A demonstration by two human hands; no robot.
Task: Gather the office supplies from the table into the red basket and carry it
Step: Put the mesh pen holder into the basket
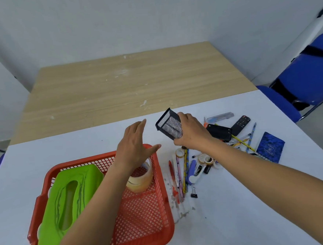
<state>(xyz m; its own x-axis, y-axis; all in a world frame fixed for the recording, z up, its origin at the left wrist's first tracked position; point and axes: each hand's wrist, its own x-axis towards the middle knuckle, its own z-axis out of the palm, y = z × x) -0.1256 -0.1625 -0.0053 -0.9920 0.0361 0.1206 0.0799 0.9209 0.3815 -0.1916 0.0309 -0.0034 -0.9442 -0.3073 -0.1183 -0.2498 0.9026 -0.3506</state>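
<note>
The red mesh basket sits at the table's near left, with a green tissue box and a big roll of clear tape inside it. My right hand is shut on a black mesh pen holder, lifted and tilted just beyond the basket's far right corner. My left hand hovers open above that corner, holding nothing. To the right of the basket lie pens and pencils, small tape rolls, a stapler, a binder clip, a blue notebook, a remote and a cutter.
The white table butts against a wooden table behind it. A black case lies among the supplies under my right wrist. A blue chair stands at the far right. Grey walls close in behind.
</note>
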